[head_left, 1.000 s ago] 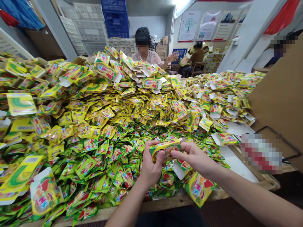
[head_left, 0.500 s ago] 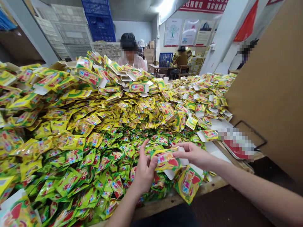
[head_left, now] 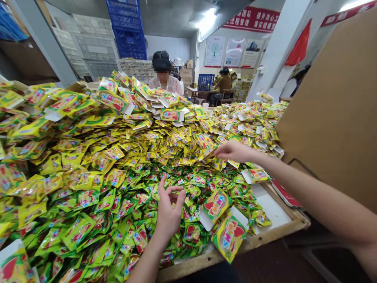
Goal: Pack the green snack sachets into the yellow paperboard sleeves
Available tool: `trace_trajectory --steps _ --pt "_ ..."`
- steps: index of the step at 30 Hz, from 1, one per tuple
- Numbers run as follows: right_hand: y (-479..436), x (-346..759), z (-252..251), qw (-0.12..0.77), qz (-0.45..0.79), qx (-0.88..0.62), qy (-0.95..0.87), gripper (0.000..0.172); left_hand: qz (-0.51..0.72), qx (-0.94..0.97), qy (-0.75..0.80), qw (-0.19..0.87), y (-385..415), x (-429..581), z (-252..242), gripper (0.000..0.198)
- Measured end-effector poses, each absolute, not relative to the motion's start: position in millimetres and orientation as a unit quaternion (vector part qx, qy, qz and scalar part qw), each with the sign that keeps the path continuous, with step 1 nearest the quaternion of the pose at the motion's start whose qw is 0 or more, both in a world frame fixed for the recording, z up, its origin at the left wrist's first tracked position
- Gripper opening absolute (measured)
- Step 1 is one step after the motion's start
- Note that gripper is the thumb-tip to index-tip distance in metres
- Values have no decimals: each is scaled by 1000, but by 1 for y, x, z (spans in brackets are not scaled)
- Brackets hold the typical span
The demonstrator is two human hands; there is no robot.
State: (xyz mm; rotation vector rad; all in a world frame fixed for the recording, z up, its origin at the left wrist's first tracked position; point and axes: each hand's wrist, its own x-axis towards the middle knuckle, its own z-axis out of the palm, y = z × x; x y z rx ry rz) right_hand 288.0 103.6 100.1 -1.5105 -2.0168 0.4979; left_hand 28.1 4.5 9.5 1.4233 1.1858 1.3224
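Your right hand (head_left: 235, 151) had moved up from your left hand (head_left: 170, 210), whose curled fingers held nothing, to a glossy yellow cardboard carton (head_left: 207, 153) on the heap (head_left: 159, 143) — whether it gripped, I could not tell — while two white-flapped boxes (head_left: 216, 206) lay over crinkled green packets (head_left: 193, 232) by the rough wooden rim (head_left: 265, 236).

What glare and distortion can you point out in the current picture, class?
Head view: the ceiling light glares white; head view: glossy green sachets catch small highlights; head view: the pale right-hand pillar leans, perhaps from lens distortion or camera tilt.
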Motion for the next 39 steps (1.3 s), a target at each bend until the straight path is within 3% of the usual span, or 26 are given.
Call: trace_trajectory --steps 3,8,13,18,23,28,34,39 --pt "118 266 71 113 116 -587 -793 12 519 581 480 403 6 30 7 67" --pt "132 254 46 57 58 -608 -790 20 518 581 495 386 9 30 2 62" --pt "123 267 50 139 108 -596 -783 17 516 600 513 334 20 27 6 49" --pt "109 275 57 314 186 -617 -697 10 237 731 631 107 63 21 31 23" --pt "89 269 56 425 378 -605 -557 6 112 753 648 35 114 32 33 21" --pt "59 260 59 466 551 -546 -426 7 46 793 607 2 130 33 24 23" --pt "40 259 60 473 649 -484 -347 15 38 823 567 18 129 13 29 19" --pt "31 252 57 480 689 -422 -342 43 120 810 572 47 120 12 24 17"
